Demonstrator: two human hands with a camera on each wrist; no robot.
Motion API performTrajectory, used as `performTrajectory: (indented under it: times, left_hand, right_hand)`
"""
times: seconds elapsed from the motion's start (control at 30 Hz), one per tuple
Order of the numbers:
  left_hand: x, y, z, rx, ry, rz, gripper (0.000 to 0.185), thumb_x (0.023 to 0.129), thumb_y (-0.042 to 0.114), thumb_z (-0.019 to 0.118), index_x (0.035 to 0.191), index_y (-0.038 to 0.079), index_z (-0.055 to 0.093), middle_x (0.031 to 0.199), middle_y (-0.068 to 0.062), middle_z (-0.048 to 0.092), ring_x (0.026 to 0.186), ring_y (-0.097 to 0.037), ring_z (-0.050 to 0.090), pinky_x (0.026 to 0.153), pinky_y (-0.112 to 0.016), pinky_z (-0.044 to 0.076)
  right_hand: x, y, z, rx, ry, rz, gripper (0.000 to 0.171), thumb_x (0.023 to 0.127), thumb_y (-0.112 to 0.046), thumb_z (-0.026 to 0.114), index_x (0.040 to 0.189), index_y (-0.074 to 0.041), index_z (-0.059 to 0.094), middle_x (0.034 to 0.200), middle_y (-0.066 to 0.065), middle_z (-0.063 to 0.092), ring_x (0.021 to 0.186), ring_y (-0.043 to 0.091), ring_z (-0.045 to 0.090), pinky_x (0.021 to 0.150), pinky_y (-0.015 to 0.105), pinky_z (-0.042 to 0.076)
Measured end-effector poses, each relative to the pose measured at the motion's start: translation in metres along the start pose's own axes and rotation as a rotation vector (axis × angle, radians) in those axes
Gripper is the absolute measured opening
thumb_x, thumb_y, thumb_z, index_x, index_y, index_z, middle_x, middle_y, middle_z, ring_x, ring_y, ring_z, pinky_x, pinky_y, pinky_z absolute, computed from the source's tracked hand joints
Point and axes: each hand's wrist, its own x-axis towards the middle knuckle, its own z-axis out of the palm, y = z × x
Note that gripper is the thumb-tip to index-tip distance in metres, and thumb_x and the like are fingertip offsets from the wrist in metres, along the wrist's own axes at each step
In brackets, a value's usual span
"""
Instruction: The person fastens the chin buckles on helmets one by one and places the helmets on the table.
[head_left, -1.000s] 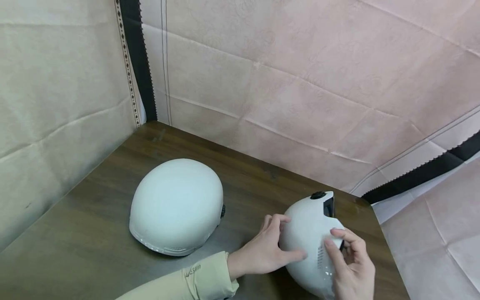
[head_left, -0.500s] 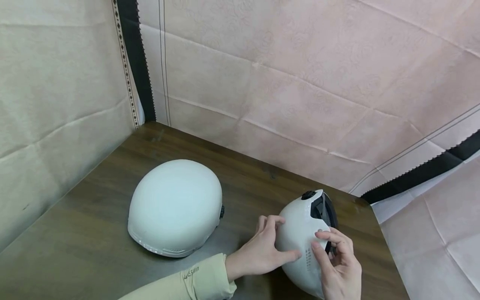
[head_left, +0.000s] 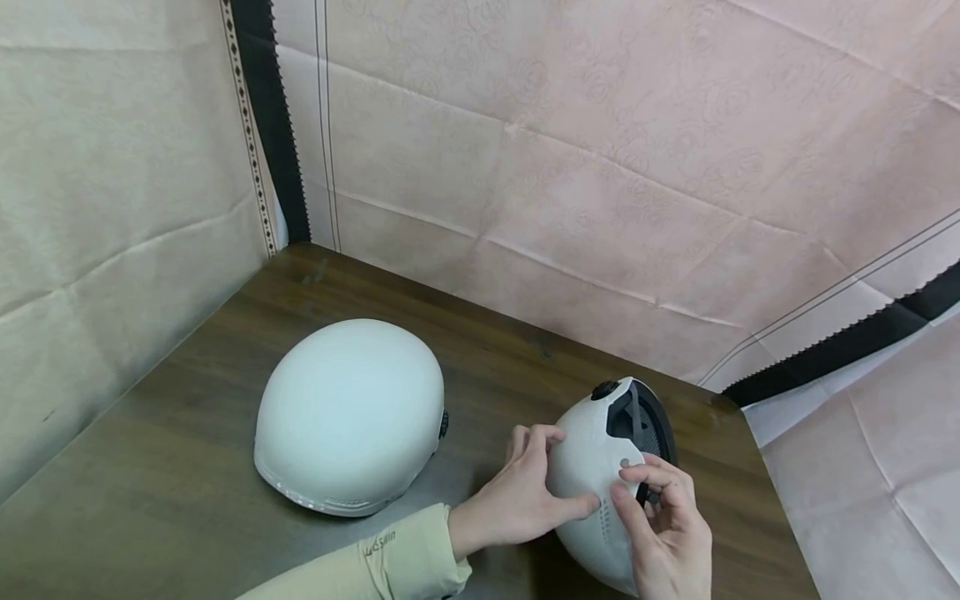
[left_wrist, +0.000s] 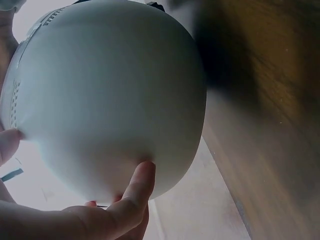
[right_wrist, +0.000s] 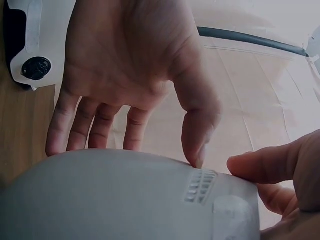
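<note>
A white helmet (head_left: 585, 460) stands tipped on its side at the right of the table in the head view, its dark padded inside partly showing. My left hand (head_left: 517, 498) spans its shell, thumb near the small vent holes and fingertips on the far side. In the left wrist view, a fingertip presses the smooth white shell (left_wrist: 110, 95). My right hand (head_left: 667, 525) pinches the helmet's near rim between thumb and fingers. The right wrist view shows that thumb beside a clear patch on the shell. A black adjusting knob (head_left: 604, 389) sits at the helmet's far end.
A second white helmet (head_left: 352, 408) rests dome-up on the left of the brown wooden table (head_left: 187, 467). Pale cloth walls (head_left: 562, 167) rise along the table's left and back edges, with more cloth beyond its right edge.
The tipped helmet has shifted slightly left and turned, so more of its dark inside shows. Both hands have moved left with it, the right one further. The second helmet stays put.
</note>
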Motion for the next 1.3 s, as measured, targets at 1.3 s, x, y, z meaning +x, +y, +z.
performTrajectory:
  times: [1.3]
  left_hand:
    - [0.004,0.0,-0.018,-0.197,0.037,-0.112,0.079,0.09,0.064,0.042,0.146,0.01,0.026,0.138,-0.009,0.03,0.119,-0.031,0.041,0.095,-0.058,0.034]
  right_hand:
    - [-0.006,-0.011,0.018,-0.045,-0.267,0.015,0.016,0.087,-0.011,0.067,0.103,-0.012,0.063,0.126,-0.004,0.046,0.111,0.012,0.049,0.084,0.021,0.045]
